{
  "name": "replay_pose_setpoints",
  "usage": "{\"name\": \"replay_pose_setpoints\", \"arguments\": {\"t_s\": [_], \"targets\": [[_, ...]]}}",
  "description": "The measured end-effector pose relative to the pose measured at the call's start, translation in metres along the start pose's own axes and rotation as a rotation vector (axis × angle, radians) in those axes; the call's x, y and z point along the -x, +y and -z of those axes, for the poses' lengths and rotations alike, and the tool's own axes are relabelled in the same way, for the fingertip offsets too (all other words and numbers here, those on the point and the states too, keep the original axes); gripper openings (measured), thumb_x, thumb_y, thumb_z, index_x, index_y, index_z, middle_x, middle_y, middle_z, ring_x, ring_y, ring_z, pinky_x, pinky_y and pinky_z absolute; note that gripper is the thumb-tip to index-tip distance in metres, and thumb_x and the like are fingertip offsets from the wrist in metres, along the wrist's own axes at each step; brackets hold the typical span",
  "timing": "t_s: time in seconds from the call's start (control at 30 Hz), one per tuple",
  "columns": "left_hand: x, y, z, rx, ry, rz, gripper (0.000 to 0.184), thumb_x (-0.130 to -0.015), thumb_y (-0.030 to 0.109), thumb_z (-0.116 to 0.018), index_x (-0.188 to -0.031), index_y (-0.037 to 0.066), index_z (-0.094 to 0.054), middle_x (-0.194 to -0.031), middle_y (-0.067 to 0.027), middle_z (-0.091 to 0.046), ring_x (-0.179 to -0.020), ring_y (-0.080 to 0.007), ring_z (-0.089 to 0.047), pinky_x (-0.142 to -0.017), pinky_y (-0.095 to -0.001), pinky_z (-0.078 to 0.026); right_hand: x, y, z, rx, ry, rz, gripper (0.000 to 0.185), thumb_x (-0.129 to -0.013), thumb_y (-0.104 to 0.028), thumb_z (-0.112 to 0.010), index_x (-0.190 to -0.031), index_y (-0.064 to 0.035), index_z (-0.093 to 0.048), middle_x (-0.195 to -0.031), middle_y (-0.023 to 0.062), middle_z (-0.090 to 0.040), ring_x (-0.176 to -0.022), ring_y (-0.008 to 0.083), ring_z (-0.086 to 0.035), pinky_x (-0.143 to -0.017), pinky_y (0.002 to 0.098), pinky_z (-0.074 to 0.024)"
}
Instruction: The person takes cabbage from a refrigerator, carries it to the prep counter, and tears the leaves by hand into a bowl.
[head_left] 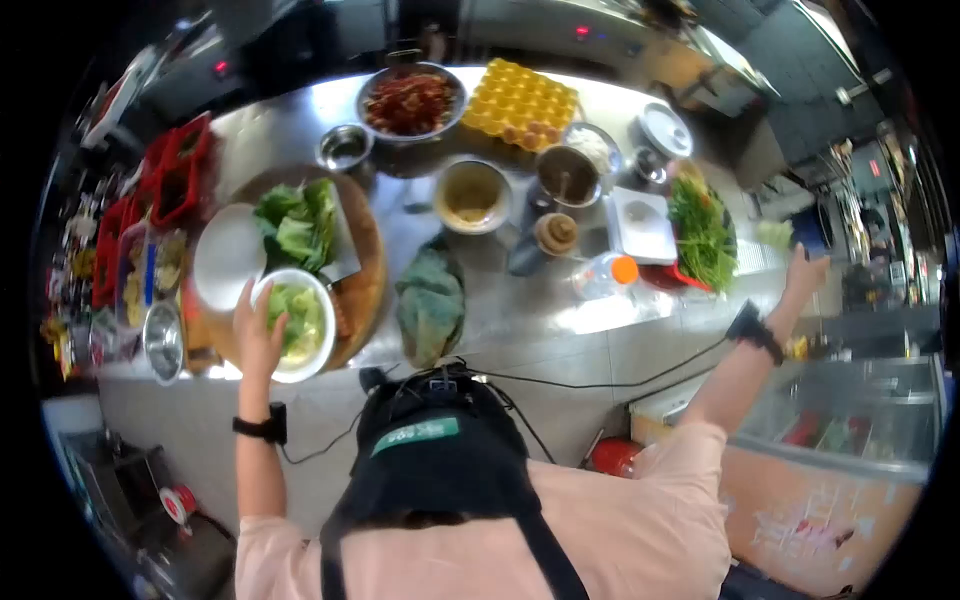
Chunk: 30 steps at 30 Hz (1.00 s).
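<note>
The left hand (261, 330) is partly open over the near left side of a white bowl (318, 352) of cut pale greens (296, 310), its thumb and fingers spread about the rim, perhaps to keep the bowl steady; whether it truly grips, I cannot tell. The bowl sits directly under that hand on a round wooden board (368, 285), probably kept at the near side for an easy reach. It is round, so it has no long axis, and its mouth faces up. Just beyond the hand lie leafy greens (297, 228), their leaves running roughly away from it, with a white plate (226, 258) beside them to the left. To the right of the hand, a dark green leafy vegetable (430, 300) points away from the person along its long axis. The right hand (806, 268) is stretched far out to the other side, near a pale green thing (775, 234) too blurred to name; whether it holds anything, I cannot tell
</note>
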<state>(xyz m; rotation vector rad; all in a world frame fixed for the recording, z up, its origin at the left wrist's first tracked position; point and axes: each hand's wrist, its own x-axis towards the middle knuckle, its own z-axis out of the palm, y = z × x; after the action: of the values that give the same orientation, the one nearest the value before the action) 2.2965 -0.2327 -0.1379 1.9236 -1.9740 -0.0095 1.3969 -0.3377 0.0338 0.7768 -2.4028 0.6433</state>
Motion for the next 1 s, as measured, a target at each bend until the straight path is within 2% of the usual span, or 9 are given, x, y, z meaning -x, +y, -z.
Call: {"name": "replay_pose_setpoints", "arguments": {"t_s": [0.03, 0.13, 0.23, 0.37, 0.53, 0.63, 0.73, 0.93, 1.0], "targets": [[0.004, 0.003, 0.003, 0.016, -0.024, 0.024, 0.063, -0.078, 0.012, -0.072, -0.137, 0.014, -0.049, -0.144, -0.0209, -0.04, -0.132, -0.0403, -0.038, -0.108, -0.0469, -0.032, 0.013, 0.004, -0.004, -0.123, 0.103, 0.251, 0.071, -0.091, -0.027, -0.063, -0.146, -0.0014, -0.027, -0.143, 0.0255, -0.039, -0.127, 0.0369, -0.047, -0.103, 0.0425, -0.04], [0.018, -0.017, -0.018, 0.05, -0.338, 0.025, 0.067, -0.083, 0.029, -0.07, -0.143, 0.021, -0.042, -0.152, -0.017, -0.029, -0.141, -0.0393, -0.025, -0.113, -0.053, -0.021, 0.118, -0.112, 0.062, -1.03, -0.489, 0.03, 0.079, -0.091, -0.018, -0.064, -0.152, -0.0071, -0.014, -0.136, 0.0217, -0.047, -0.113, 0.0278, -0.058, -0.088, 0.0376, -0.0509], [0.029, -0.021, -0.044, -0.129, -0.473, 0.027, 0.069, -0.09, 0.045, -0.057, -0.15, 0.023, -0.031, -0.158, -0.0131, -0.019, -0.146, -0.0385, -0.01, -0.115, -0.0577, -0.011, 0.205, -0.199, 0.112, -1.305, -0.561, 0.196, 0.079, -0.093, -0.015, -0.06, -0.151, -0.0066, -0.006, -0.13, 0.0207, -0.053, -0.095, 0.0231, -0.066, -0.072, 0.0308, -0.0566], [0.025, -0.011, -0.032, -0.132, -0.535, 0.025, 0.07, -0.091, 0.048, -0.052, -0.15, 0.02, -0.028, -0.157, -0.0155, -0.019, -0.146, -0.0388, -0.009, -0.115, -0.0603, -0.008, 0.258, -0.264, 0.093, -1.81, -0.646, -0.06, 0.04, -0.088, -0.015, -0.063, -0.123, 0.0017, -0.055, -0.11, 0.0163, -0.062, -0.079, 0.0199, -0.067, -0.064, 0.0298, -0.0558], [0.031, -0.026, -0.037, -0.122, -0.423, -0.068, 0.073, -0.088, 0.044, -0.058, -0.15, 0.018, -0.028, -0.155, -0.0149, -0.023, -0.145, -0.0389, -0.012, -0.114, -0.0604, -0.006, 0.464, -0.421, 0.094, -1.391, -1.562, 0.325, 0.036, -0.087, -0.009, -0.065, -0.122, -0.0041, -0.056, -0.089, 0.0127, -0.066, -0.072, 0.0103, -0.061, -0.058, 0.0276, -0.0509], [0.03, -0.034, -0.024, -0.009, -0.458, -0.077, 0.077, -0.085, 0.041, -0.064, -0.15, 0.022, -0.028, -0.157, -0.0148, -0.019, -0.145, -0.0392, -0.01, -0.113, -0.0609, -0.007, 0.573, -0.477, 0.074, -1.251, -1.062, 0.905, 0.03, -0.084, -0.009, -0.065, -0.112, -0.0013, -0.06, -0.086, 0.0095, -0.059, -0.075, 0.0208, -0.06, -0.067, 0.0311, -0.0494], [0.03, -0.044, 0.003, 0.175, -0.436, -0.116, 0.079, -0.08, 0.037, -0.07, -0.149, 0.028, -0.032, -0.158, -0.0149, -0.014, -0.145, -0.0422, -0.01, -0.112, -0.063, -0.01, 0.633, -0.513, 0.076, -1.131, -0.991, 1.125, 0.035, -0.075, -0.008, -0.068, -0.108, -0.0008, -0.06, -0.096, 0.0207, -0.058, -0.093, 0.0386, -0.057, -0.082, 0.0437, -0.0478], [0.027, -0.074, 0.026, 0.378, -0.368, -0.113, 0.076, -0.08, 0.032, -0.073, -0.147, 0.024, -0.036, -0.156, -0.0174, -0.018, -0.144, -0.0438, -0.015, -0.113, -0.0626, -0.011, 0.688, -0.532, 0.084, -0.469, -1.145, 1.203, 0.055, -0.075, -0.018, -0.075, -0.126, -0.0077, -0.055, -0.126, 0.0205, -0.049, -0.118, 0.0415, -0.046, -0.095, 0.046, -0.0449], [0.026, -0.084, 0.03, 0.453, -0.363, -0.125, 0.078, -0.08, 0.031, -0.073, -0.147, 0.018, -0.035, -0.156, -0.0178, -0.017, -0.144, -0.0416, -0.016, -0.114, -0.0579, -0.016, 0.694, -0.528, 0.044, -0.679, -1.095, 1.121, 0.041, -0.079, -0.014, -0.068, -0.119, -0.0077, -0.061, -0.111, 0.0204, -0.062, -0.101, 0.0389, -0.058, -0.086, 0.0417, -0.0487]]}}
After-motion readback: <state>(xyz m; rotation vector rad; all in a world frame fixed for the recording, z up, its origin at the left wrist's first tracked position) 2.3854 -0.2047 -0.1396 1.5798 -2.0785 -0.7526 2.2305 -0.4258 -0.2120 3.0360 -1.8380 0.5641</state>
